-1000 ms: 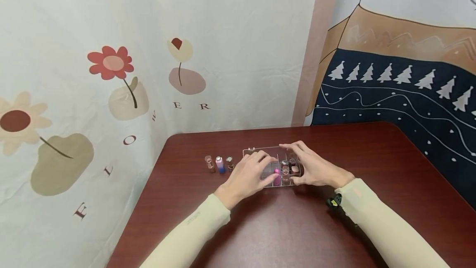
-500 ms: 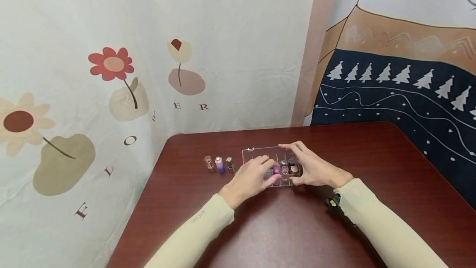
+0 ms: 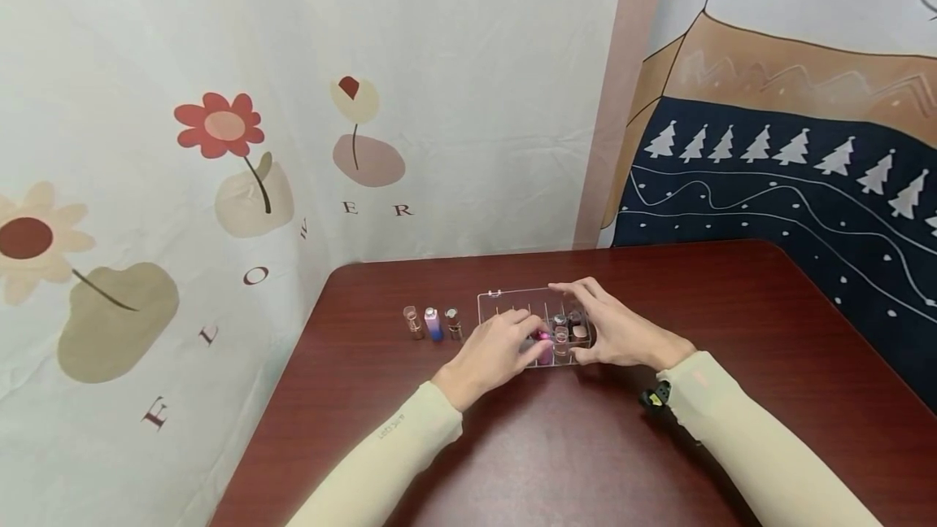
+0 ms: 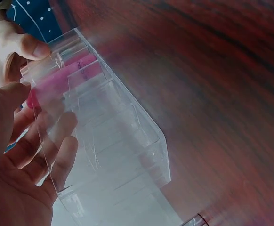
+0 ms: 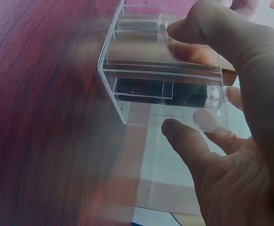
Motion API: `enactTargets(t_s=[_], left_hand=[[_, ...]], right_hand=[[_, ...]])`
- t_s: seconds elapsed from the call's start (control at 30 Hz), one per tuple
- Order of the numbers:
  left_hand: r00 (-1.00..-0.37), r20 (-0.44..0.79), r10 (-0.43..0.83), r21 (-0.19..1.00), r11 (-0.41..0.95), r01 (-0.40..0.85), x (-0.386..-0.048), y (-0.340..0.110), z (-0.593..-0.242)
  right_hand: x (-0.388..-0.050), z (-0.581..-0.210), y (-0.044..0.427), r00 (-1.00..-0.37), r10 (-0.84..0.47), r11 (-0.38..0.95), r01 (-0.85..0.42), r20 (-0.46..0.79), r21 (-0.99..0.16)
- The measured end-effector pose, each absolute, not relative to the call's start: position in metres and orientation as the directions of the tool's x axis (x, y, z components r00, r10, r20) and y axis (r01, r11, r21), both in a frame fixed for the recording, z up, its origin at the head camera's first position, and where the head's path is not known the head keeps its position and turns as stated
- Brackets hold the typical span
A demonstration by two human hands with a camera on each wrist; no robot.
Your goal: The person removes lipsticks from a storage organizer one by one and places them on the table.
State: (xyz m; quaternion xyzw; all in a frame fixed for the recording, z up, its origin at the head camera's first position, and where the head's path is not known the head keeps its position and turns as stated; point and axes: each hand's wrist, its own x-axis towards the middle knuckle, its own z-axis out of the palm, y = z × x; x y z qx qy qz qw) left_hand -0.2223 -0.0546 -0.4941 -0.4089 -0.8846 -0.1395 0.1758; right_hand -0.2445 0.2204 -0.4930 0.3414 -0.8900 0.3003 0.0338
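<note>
A clear divided box [image 3: 512, 297] stands on the table, with several small tubes in its right-hand compartments. The left hand [image 3: 494, 348] pinches the top of a pink tube [image 3: 545, 354] in a front compartment; in the left wrist view, thumb and index finger meet at the tube's [image 4: 57, 82] end, the other fingers bent beside the clear wall. The right hand [image 3: 622, 328] grips the box's right end, thumb at the front and fingers at the back. In the right wrist view a dark tube [image 5: 141, 92] and a copper-coloured one [image 5: 193, 54] show through the clear box [image 5: 113, 89].
Left of the box stand three small tubes: a clear and brown one [image 3: 414, 324], a pink and blue one [image 3: 433, 324] and a dark one with a silvery top [image 3: 453, 324]. Behind the brown table [image 3: 571, 446] hangs a patterned cloth [image 3: 468, 104].
The left hand has shifted slightly right over the box, and its fingers have closed round the pink tube's top. The right hand has stayed at the box's end.
</note>
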Motion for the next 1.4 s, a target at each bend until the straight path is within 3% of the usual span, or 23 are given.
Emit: enactTargets(t_s=[0.7,1.4], left_hand=[[-0.582,0.474,0.66,0.128,0.602,0.788,-0.221,-0.055,-0.488],[-0.51,0.596,0.62,0.101,0.573,0.814,-0.216,-0.061,-0.477]], right_hand=[[-0.244,-0.496,0.22,-0.771,-0.581,0.589,-0.62,0.263,-0.518],[-0.245,-0.498,0.221,-0.765,-0.584,0.577,-0.627,0.273,-0.524]])
